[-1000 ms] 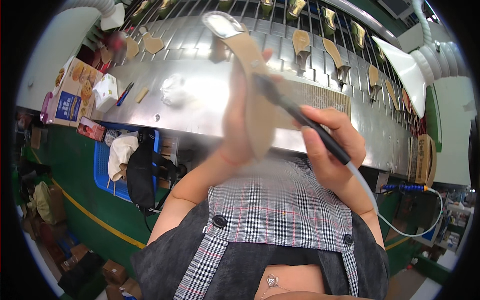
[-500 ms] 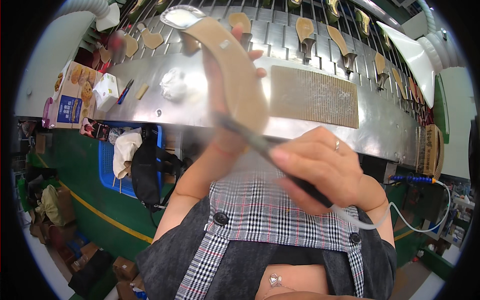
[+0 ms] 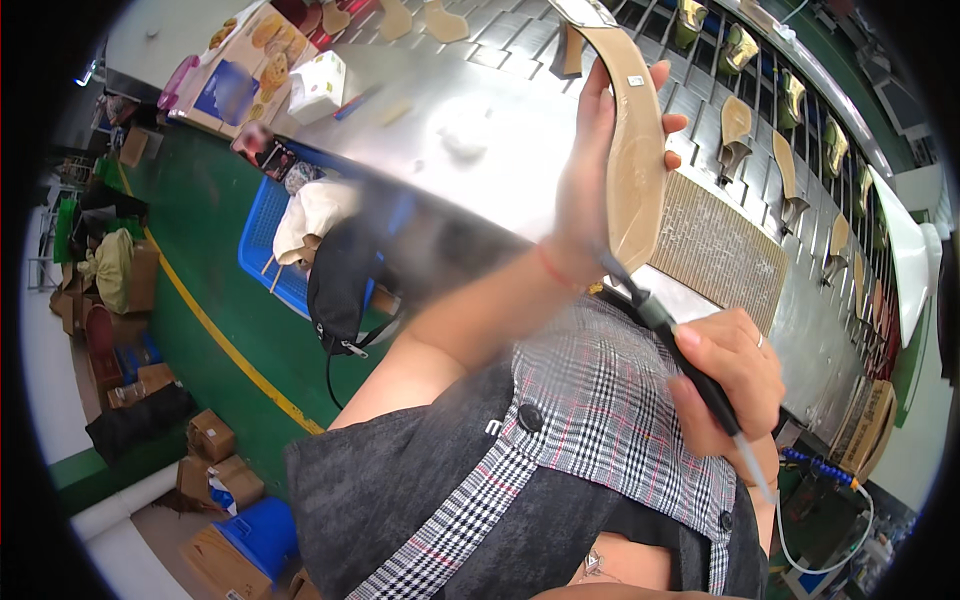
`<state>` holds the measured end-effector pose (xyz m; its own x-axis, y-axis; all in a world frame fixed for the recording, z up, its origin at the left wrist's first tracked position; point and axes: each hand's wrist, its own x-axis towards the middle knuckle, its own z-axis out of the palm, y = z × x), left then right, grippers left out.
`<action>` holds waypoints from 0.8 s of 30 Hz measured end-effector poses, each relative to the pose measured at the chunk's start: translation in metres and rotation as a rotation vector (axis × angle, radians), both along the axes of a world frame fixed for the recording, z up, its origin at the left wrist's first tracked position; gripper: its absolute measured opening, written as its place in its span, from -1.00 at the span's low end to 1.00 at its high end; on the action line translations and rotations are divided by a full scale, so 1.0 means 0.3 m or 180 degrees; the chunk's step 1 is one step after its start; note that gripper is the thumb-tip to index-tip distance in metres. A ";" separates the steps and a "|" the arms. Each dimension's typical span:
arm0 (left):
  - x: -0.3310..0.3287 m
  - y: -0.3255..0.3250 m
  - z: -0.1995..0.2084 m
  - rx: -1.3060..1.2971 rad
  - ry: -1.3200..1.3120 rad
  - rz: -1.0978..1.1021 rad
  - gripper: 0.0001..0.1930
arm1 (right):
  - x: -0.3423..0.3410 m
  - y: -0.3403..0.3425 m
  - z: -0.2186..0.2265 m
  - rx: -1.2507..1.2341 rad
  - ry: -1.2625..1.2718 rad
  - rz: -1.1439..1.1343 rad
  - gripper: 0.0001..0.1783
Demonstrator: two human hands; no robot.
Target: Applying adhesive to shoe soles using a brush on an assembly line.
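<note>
My left hand (image 3: 590,150) is closed round a tan shoe sole (image 3: 635,170), its broad end toward me and its narrow end pointing away. At that far end are a silvery, shiny piece and a short tan heel. In my right hand (image 3: 735,370) is a black-handled brush-like tool (image 3: 700,375) with a slim dark tip and a pale, translucent tube at its rear. The tip is at the sole's broad near end; whether it touches cannot be made out. A ring sits on a right-hand finger, and a thin red band circles my left wrist.
Beyond lies a metal bench (image 3: 520,165) with a ribbed tan mat (image 3: 730,255). Several heeled soles (image 3: 735,125) stand on a slatted metal conveyor. Farther left are a white tissue pack (image 3: 318,87) and a biscuit carton (image 3: 250,75). A blue basket (image 3: 258,245) and black bag (image 3: 340,285) are below.
The view has swung left, so the bench now slants. The sole, both hands and the tool appear farther right, with the tool's tip now at the sole's near end.
</note>
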<state>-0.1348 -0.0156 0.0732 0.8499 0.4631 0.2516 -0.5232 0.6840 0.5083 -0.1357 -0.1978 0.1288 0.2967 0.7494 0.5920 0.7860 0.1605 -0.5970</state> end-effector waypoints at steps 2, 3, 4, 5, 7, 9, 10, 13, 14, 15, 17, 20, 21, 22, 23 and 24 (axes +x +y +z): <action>0.003 0.008 -0.002 -0.0223 -0.0022 -0.0102 -0.52 | -0.002 0.000 0.007 0.0072 0.0102 -0.0138 -0.66; 0.005 0.012 -0.004 -0.0205 -0.0003 -0.0129 -0.52 | 0.001 0.003 0.010 0.0097 0.0079 -0.0536 -0.66; 0.009 0.016 -0.006 -0.0281 0.0070 -0.0178 -0.51 | -0.002 0.008 0.011 -0.0210 0.0076 -0.0876 -0.66; 0.013 0.017 -0.008 -0.0358 0.0141 -0.0225 -0.49 | -0.001 0.013 0.011 0.0020 -0.0012 -0.0740 -0.66; 0.019 0.032 -0.009 -0.0488 0.0175 -0.0385 -0.48 | -0.013 0.010 0.023 -0.0057 -0.0230 -0.0005 -0.65; 0.023 0.032 -0.008 -0.0625 0.0249 -0.0571 -0.46 | -0.015 0.007 0.034 -0.0209 0.0067 0.0118 -0.63; 0.026 0.031 -0.007 -0.0773 0.0182 -0.0517 -0.45 | -0.009 0.010 0.036 -0.0167 -0.0042 -0.0291 -0.61; 0.031 0.029 -0.013 -0.1064 0.0137 -0.0508 -0.42 | -0.005 0.010 0.041 -0.0348 -0.0141 -0.0484 -0.63; 0.032 0.033 -0.017 -0.1151 -0.0001 -0.0552 -0.41 | 0.000 0.010 0.043 -0.0212 -0.0111 -0.0098 -0.64; 0.034 0.037 -0.020 -0.1205 0.0181 -0.0543 -0.41 | 0.001 0.008 0.045 -0.0145 -0.0214 0.0383 -0.65; 0.035 0.051 -0.028 -0.1223 0.0408 -0.0784 -0.37 | 0.010 0.010 0.044 0.0213 0.0061 0.0273 -0.64; 0.022 0.076 -0.035 -0.1516 0.0304 -0.1418 -0.33 | 0.022 0.007 0.038 -0.0371 -0.0317 -0.0499 -0.61; 0.018 0.083 -0.035 -0.1590 0.0205 -0.1578 -0.29 | 0.020 0.001 0.038 -0.0290 -0.0347 -0.0029 -0.58; 0.011 0.081 -0.035 -0.1617 0.0275 -0.1636 -0.35 | 0.024 -0.006 0.039 -0.0249 -0.0248 0.0252 -0.57; 0.002 0.078 -0.032 -0.1657 0.0410 -0.1677 -0.39 | 0.019 -0.018 0.046 -0.0216 -0.0275 0.0600 -0.57; -0.004 0.078 -0.028 -0.1700 0.0423 -0.1767 -0.37 | 0.029 -0.021 0.045 -0.0032 -0.0163 0.0523 -0.60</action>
